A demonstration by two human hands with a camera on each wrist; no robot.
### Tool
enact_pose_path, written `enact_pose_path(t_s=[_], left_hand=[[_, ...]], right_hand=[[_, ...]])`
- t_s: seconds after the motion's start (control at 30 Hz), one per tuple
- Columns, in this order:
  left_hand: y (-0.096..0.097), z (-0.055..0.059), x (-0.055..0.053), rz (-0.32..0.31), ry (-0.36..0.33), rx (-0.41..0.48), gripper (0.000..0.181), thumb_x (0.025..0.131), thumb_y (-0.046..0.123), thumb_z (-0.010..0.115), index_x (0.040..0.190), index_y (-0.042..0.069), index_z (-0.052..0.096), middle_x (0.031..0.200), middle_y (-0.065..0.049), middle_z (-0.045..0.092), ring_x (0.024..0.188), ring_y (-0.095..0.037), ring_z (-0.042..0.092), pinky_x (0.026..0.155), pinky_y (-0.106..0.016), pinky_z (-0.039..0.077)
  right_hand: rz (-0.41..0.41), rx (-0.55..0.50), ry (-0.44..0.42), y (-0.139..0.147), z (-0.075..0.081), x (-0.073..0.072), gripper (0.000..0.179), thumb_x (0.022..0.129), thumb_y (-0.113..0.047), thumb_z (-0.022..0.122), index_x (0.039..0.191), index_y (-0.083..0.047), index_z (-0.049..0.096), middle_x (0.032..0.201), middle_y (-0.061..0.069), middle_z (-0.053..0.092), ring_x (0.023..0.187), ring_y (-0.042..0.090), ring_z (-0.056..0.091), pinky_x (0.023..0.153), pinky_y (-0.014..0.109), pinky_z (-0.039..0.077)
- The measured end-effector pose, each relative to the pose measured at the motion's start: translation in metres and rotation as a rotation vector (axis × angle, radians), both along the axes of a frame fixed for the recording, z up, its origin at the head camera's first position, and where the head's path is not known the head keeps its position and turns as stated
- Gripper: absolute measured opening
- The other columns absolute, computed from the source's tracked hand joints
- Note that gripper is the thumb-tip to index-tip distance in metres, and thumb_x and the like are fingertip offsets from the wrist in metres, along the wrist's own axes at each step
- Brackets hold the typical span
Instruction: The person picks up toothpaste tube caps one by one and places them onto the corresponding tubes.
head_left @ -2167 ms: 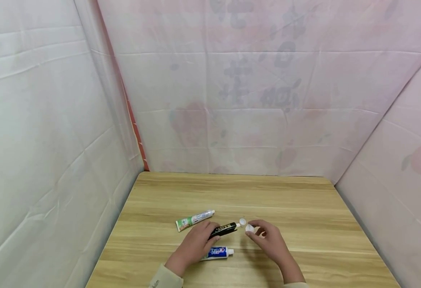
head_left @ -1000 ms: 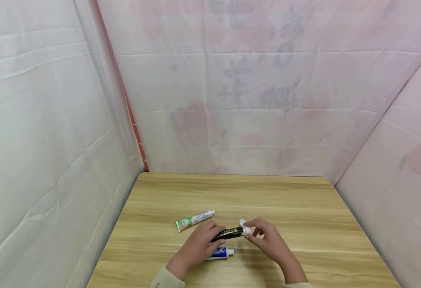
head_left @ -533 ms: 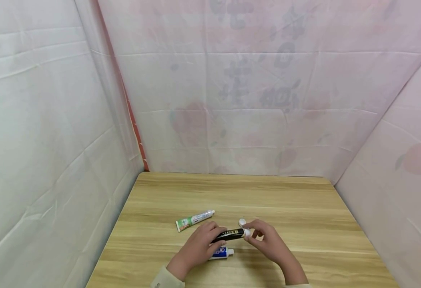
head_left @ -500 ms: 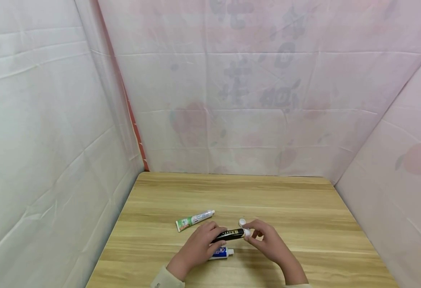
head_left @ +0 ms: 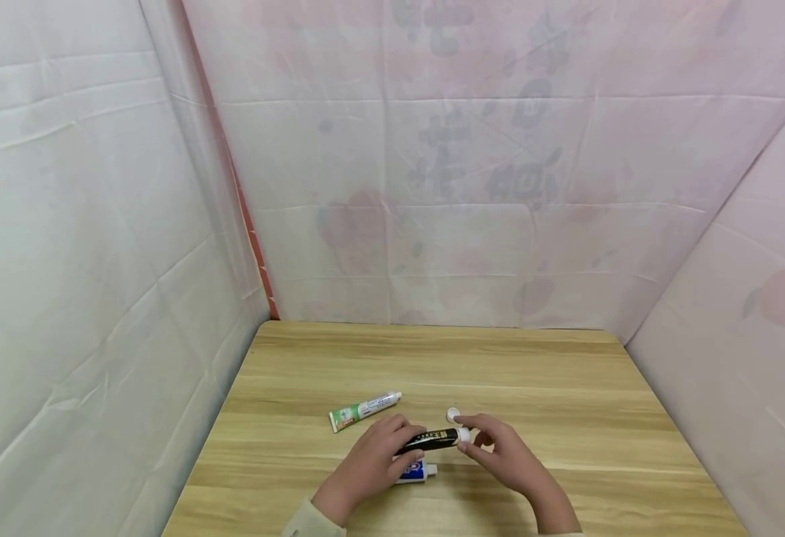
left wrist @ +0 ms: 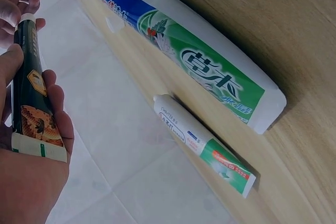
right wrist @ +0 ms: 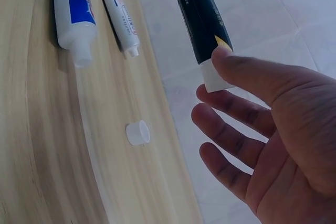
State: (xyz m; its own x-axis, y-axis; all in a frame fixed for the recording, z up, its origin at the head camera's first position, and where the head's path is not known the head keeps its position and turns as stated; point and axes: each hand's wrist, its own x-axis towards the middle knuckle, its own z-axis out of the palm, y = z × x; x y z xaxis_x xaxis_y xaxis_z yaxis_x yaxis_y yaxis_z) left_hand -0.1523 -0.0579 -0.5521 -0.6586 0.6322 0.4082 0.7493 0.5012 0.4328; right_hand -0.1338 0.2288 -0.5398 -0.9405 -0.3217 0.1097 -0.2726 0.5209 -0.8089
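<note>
Tabletop [head_left: 540, 380]: far edge lies well off at 12 o'clock, with working room toward 2. Left hand [head_left: 371, 456]: curls round the black tube [head_left: 433, 439], above the wood. Right hand [head_left: 505, 456]: narrows to a pinch at the tube's 3 o'clock end. White cap [head_left: 465, 435]: within that pinch; tilting could seat it crooked. Loose cap [head_left: 453, 412]: just beside, at 11; a brushing knuckle could roll it.
</note>
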Motion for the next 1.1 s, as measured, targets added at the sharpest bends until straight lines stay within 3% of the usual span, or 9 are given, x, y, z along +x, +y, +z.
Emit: enact_pose_path(t_s=[0.57, 0.8, 1.1], left_hand=[[0.0013, 0.0019, 0.0006, -0.001, 0.015, 0.007, 0.034, 0.103, 0.028, 0.071, 0.135, 0.015, 0.07, 0.108, 0.007, 0.067, 0.093, -0.005, 0.054, 0.085, -0.024, 0.049], [0.0011, 0.0026, 0.0006, 0.0, 0.014, 0.008, 0.034, 0.104, 0.028, 0.071, 0.135, 0.015, 0.07, 0.108, 0.008, 0.066, 0.093, -0.004, 0.054, 0.084, -0.024, 0.049], [0.0012, 0.0045, 0.0008, -0.003, 0.013, 0.011, 0.034, 0.105, 0.029, 0.069, 0.135, 0.014, 0.07, 0.107, 0.008, 0.066, 0.091, -0.004, 0.051, 0.082, -0.022, 0.047]], right_hand=[[-0.024, -0.052, -0.031, 0.0048, 0.0012, 0.0032, 0.04, 0.099, -0.024, 0.077, 0.138, -0.018, 0.069, 0.13, 0.019, 0.069, 0.087, 0.007, 0.069, 0.073, 0.03, 0.057], [-0.039, -0.056, 0.036, 0.0051, 0.0012, 0.0017, 0.031, 0.099, -0.021, 0.078, 0.128, -0.016, 0.072, 0.122, 0.011, 0.074, 0.085, 0.007, 0.068, 0.075, 0.029, 0.056], [-0.026, -0.059, -0.052, 0.0063, 0.004, 0.0004, 0.03, 0.102, -0.026, 0.073, 0.128, -0.009, 0.072, 0.115, 0.007, 0.074, 0.085, 0.011, 0.069, 0.072, 0.028, 0.056]])
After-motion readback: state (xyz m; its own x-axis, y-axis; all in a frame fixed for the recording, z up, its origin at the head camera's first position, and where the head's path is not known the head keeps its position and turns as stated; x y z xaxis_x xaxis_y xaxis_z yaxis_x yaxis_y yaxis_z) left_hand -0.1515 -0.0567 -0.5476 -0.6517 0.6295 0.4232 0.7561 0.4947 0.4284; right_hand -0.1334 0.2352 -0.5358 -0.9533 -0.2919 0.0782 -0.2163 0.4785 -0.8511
